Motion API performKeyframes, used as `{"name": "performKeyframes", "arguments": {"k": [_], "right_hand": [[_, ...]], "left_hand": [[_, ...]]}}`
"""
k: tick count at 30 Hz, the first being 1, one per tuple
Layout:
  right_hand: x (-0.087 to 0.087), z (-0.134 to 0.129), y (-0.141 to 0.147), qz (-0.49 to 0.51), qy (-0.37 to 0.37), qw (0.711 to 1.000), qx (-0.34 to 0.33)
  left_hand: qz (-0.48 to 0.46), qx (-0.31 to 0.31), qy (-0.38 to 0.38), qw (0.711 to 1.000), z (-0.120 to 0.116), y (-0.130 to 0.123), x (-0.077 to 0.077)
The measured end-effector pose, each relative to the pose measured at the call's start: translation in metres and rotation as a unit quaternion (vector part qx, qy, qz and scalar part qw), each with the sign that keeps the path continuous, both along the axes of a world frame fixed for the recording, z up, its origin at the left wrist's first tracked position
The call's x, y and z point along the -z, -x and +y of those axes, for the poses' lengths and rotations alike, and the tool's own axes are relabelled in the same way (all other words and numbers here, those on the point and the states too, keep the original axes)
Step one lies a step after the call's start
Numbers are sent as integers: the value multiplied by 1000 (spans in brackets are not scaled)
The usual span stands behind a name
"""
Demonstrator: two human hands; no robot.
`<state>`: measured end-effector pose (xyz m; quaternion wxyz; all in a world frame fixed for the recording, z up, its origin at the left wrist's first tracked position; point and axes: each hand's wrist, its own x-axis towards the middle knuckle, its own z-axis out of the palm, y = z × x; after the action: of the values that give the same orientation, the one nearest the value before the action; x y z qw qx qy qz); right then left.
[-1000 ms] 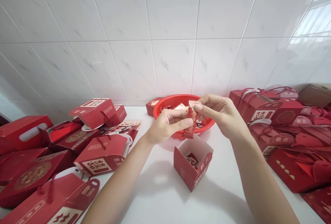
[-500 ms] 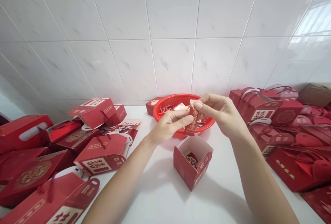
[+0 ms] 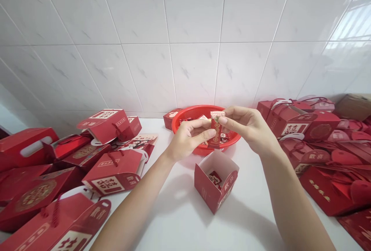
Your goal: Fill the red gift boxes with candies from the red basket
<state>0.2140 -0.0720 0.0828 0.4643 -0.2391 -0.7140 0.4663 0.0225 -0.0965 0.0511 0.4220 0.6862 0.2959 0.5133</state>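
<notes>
Packet (image 3: 215,142): slim, flat, red wrapper with gold print, paler crimped top end, slight sheen. Held roughly upright between both hands, above the near side of the basket (image 3: 199,108) and just beyond the open box (image 3: 209,193). Left hand (image 3: 184,139) pinches its left edge, thumb over the front; right hand (image 3: 251,129) grips near the top on the right, thumb on the face. Both grasping, neither free. Forearms reach forward from the bottom edge, angling inward, wrists raised off the table, fingers curled. Open box: red card, pale inside, squarish, top open, corner toward the viewer, small red wrapped sweets (image 3: 215,178) in the bottom. Basket: round red plastic, mesh sides, more wrapped pieces inside. Small red box (image 3: 171,119) touches its back left. Table (image 3: 171,220): smooth, white. Red card boxes, some with cord handles, piled left (image 3: 111,171) and right (image 3: 292,121). Behind: glossy grey-veined tile wall (image 3: 194,71).
</notes>
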Motion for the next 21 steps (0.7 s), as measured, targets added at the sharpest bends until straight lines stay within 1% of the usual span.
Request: {"name": "performKeyframes", "arguments": {"k": [4, 7, 11, 14, 16, 18, 21], "right_hand": [[1, 1, -1, -3, 19, 1000, -22], [1, 2, 0, -27, 25, 999, -31], [1, 1, 1, -39, 20, 998, -51], [0, 0, -1, -42, 5, 998, -46], [-2, -2, -2, -55, -15, 998, -36], [-3, -3, -3, -79, -40, 996, -32], [-4, -4, -2, -108, -70, 991, -34]], "left_hand": [[-11, -15, -9, 1000, -1, 0, -1], [-14, -23, -5, 1000, 0, -1, -1], [-17, -31, -7, 999, 0, -1, -2], [-24, -21, -7, 999, -1, 1, -3], [-30, -39, -14, 999, -2, 2, -5], [-32, -75, -22, 996, -2, 3, -7], [-10, -110, -29, 993, -3, 3, -8]]}}
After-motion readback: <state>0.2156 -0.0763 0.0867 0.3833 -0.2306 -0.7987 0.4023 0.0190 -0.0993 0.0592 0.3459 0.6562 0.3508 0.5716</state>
